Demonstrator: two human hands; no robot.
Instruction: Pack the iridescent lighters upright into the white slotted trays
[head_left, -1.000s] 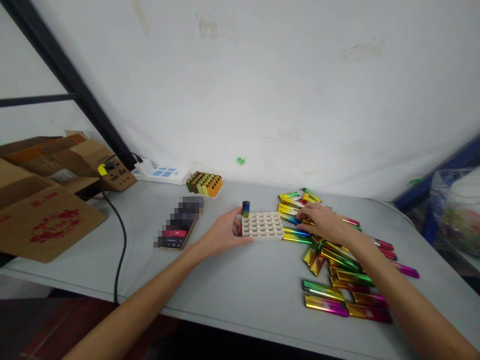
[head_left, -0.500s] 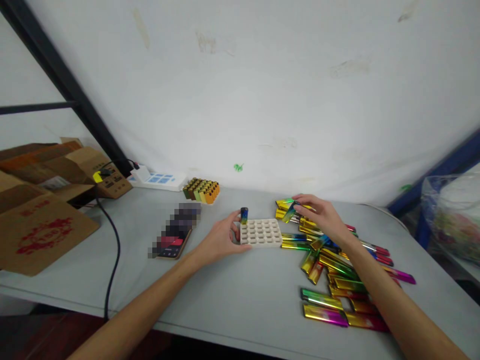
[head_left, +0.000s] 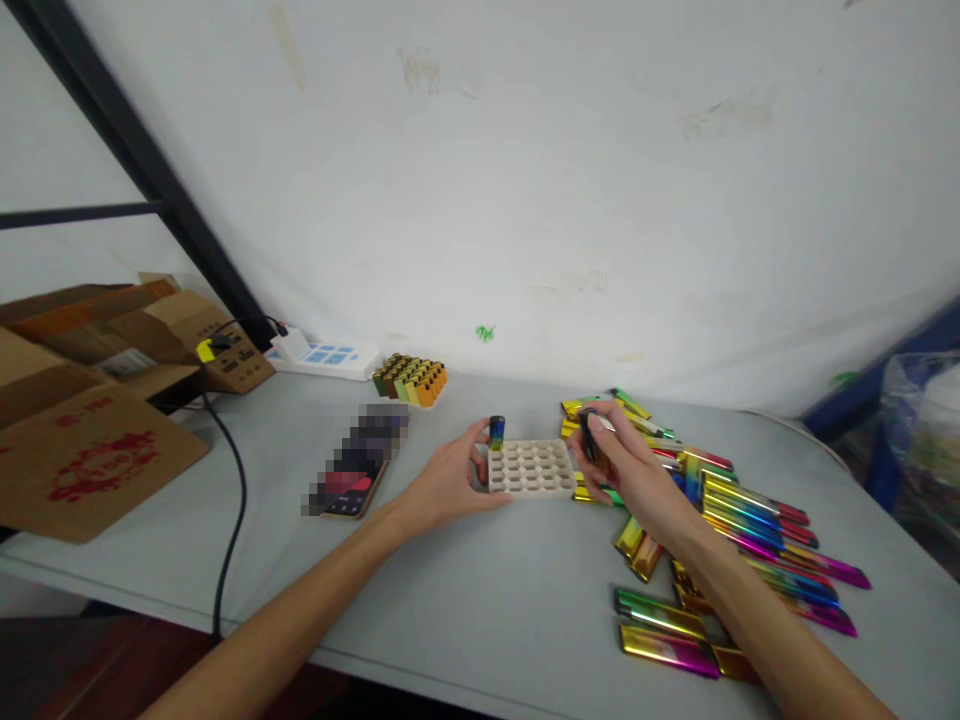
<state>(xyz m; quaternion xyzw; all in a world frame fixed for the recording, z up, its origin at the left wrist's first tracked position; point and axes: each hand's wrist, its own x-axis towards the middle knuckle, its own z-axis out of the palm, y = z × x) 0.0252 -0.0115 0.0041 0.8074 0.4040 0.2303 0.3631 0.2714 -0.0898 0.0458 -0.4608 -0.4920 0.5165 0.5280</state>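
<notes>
A white tray point(head_left: 531, 468) with rows of small slots lies on the grey table. One blue-green lighter point(head_left: 496, 433) stands upright in its back left corner. My left hand point(head_left: 456, 478) grips the tray's left side, its thumb along the front edge and its fingers behind the standing lighter. Just right of the tray, my right hand point(head_left: 616, 455) is closed around a dark-topped lighter point(head_left: 590, 436), held roughly upright; the fingers hide most of it. Shiny multicoloured lighters point(head_left: 667, 650) lie in a loose pile beneath and around my right forearm.
A filled tray of yellow, green and orange lighters point(head_left: 412, 380) stands near the wall. Left of my left hand lies a phone point(head_left: 352, 490), partly pixelated. Farther left are a power strip point(head_left: 330, 358), a black cable point(head_left: 238, 470) and cardboard boxes point(head_left: 105, 460). A plastic bag point(head_left: 926, 420) is at right.
My right hand has moved down towards the tray and turned its lighter more upright, the fingers now wrapped round it. My left hand still grips the tray. The view has shifted slightly.
</notes>
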